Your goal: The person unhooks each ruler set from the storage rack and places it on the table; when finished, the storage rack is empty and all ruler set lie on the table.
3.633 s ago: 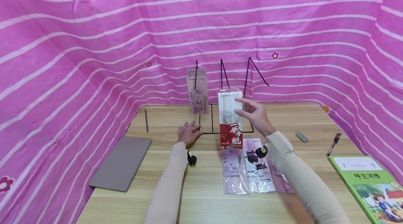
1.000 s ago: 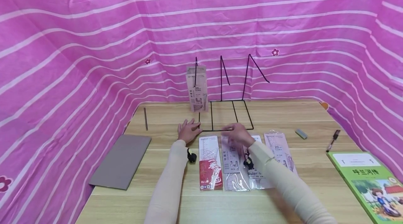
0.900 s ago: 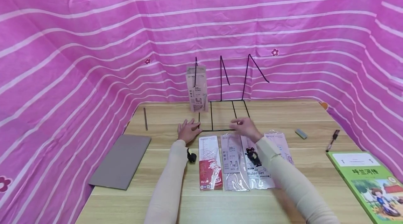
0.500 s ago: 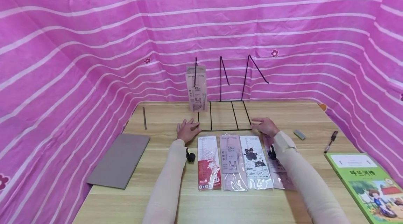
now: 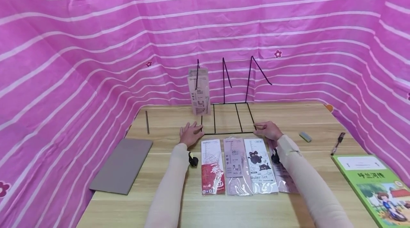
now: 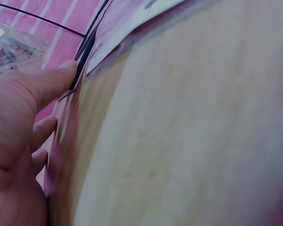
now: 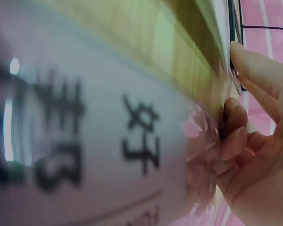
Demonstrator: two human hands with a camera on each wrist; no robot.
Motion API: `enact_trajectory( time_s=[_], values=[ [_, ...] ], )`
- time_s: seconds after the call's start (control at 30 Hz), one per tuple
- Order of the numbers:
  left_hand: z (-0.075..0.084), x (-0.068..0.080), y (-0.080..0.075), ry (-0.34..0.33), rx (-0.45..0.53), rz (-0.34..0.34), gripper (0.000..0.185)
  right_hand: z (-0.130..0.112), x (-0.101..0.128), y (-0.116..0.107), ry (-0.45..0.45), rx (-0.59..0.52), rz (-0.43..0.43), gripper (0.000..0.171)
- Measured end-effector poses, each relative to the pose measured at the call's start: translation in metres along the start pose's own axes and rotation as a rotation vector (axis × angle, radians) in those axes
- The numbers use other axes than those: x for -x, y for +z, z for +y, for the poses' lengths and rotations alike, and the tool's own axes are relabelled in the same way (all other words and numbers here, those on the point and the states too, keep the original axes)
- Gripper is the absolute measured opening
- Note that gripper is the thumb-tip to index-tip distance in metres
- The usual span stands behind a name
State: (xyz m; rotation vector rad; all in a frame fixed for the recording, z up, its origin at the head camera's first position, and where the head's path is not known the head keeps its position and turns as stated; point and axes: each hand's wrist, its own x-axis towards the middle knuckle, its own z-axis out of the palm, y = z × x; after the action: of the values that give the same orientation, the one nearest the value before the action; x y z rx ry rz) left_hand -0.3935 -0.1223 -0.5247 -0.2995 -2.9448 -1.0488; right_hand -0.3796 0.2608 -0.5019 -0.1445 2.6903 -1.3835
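as the left hand (image 5: 190,134), fingers apart, touches the wire rack (image 5: 214,119) near the back edge of the tabletop (image 5: 243,213), the right hand (image 5: 269,130) touches its right side. whether those fingers pinch it, i cannot tell.

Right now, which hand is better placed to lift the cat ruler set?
Probably the right hand, at the near right corner of the wire rack, close to the cat ruler set; the left hand is farther, at the left corner.

Black rack (image 5: 214,119), red-and-white packet (image 5: 213,167), white-striped pink cloth (image 5: 205,12)
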Motion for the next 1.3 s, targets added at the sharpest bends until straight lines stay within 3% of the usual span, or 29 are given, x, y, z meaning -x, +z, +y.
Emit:
enact_trajectory(
  time_s=[0.07,0.17,0.3,0.47,0.6,0.7,1.0,1.3],
  values=[
    [-0.002,-0.001,-0.003,0.000,0.074,0.013,0.048,0.001,-0.001,0.001,0.000,0.026,0.018,0.054],
    [-0.005,-0.004,-0.013,-0.043,0.271,0.039,0.048,0.001,-0.002,0.001,-0.003,0.052,0.024,0.055],
    [-0.002,-0.008,-0.038,-0.100,0.534,0.121,0.049,-0.001,-0.003,0.000,0.019,0.042,0.015,0.056],
    [0.014,-0.014,-0.077,-0.050,0.687,0.222,0.050,-0.004,-0.005,-0.002,0.035,0.053,0.007,0.057],
    [0.027,-0.021,-0.103,0.083,0.675,0.266,0.047,-0.004,-0.008,-0.005,0.031,0.069,0.006,0.057],
    [0.033,-0.030,-0.114,0.138,0.665,0.256,0.048,-0.005,-0.007,-0.006,0.032,0.070,0.008,0.057],
    [0.043,-0.048,-0.120,0.094,0.759,0.115,0.048,-0.004,-0.002,0.000,0.055,-0.026,-0.012,0.058],
    [0.058,-0.057,-0.119,0.073,0.692,0.110,0.048,0.005,-0.001,0.002,0.064,-0.005,0.012,0.057]
  ],
)
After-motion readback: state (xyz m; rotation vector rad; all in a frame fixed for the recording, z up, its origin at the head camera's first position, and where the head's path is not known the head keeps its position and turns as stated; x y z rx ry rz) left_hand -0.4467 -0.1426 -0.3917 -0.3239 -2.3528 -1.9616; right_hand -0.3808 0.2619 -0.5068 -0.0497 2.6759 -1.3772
